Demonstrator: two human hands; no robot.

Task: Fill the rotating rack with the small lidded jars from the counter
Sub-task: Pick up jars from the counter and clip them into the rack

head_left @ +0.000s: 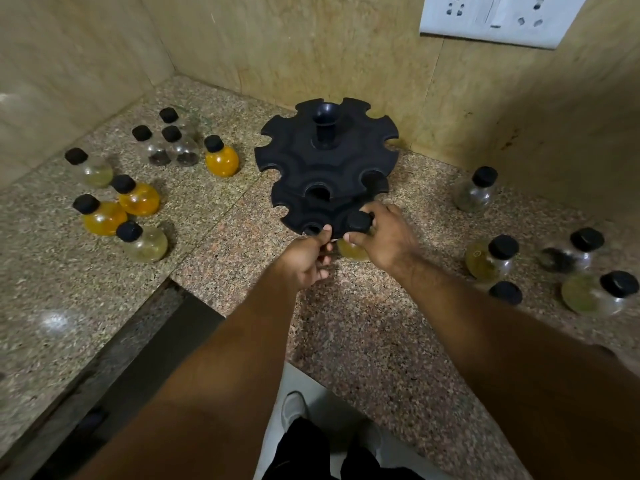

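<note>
1. Two hands met at the near edge of the rack. The right hand (384,237) had its fingers clamped around the black lid of a jar (351,249), whose yellowish belly showed just under the lower tier's rim. The left hand (308,259) had thumb and fingers pinched on that rim, beside an empty notch.
2. Judging by this, the step in hand was seating the first jar: its neck was at a notch of the lower tier, though whether it was fully home could not be told, since the hand hid the slot.
3. No other notch of the rotating rack (325,168) held a jar; both tiers looked empty, so the task was barely begun.
4. The next move probably called for sliding the neck in until the lid hung on the tier, then letting go and turning the rack to bring a free notch forward.
5. Nine jars stood well apart to the left, among them an orange-filled jar (221,157); about five more stood to the right, including a dark-filled jar (474,190).
6. Everything rested on a speckled granite counter (363,323) set into a corner of beige tiled walls, with a white socket plate (498,15) high on the right wall and a floor visible below the counter edge.
</note>
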